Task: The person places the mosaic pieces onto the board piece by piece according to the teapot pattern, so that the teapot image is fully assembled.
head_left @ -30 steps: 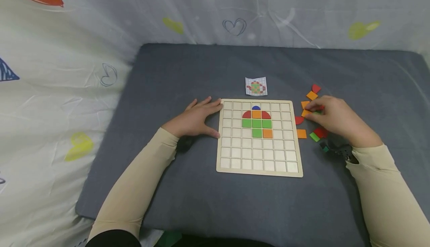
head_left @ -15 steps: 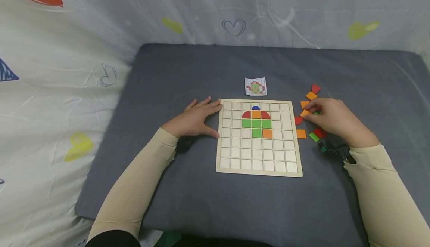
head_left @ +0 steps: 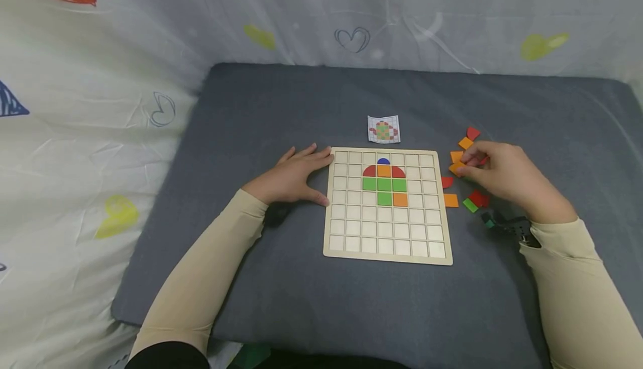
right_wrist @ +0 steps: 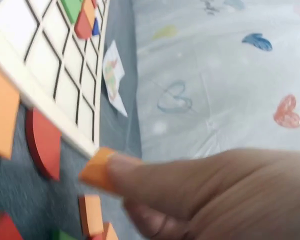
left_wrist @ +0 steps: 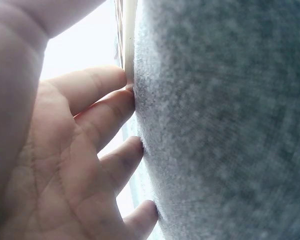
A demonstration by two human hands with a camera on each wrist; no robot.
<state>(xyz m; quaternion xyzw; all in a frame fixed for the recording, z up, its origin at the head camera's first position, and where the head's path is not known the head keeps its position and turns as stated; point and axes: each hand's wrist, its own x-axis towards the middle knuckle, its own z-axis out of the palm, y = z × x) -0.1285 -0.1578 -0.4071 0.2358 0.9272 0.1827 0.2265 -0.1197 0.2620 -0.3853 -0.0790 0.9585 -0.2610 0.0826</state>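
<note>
My left hand lies spread at the left edge of a wooden grid board. Its thumb and forefinger touch the rim; in the left wrist view, fingertips meet the grey cloth. Right of the board, my right hand pinches an orange square tile between thumb and fingers. Set in the board's upper cells are a blue half-round tile, red quarter-round tiles, green squares and orange squares. Part of the loose pile is hidden by the right hand.
A small printed pattern card lies behind the board. Loose tiles sit along its right side: an orange square, a red rounded tile, a green tile and several others. A patterned white sheet hangs behind the table.
My right hand has shifted slightly right, still with its fingers at the orange tile. The left hand and the board stay where they were.
</note>
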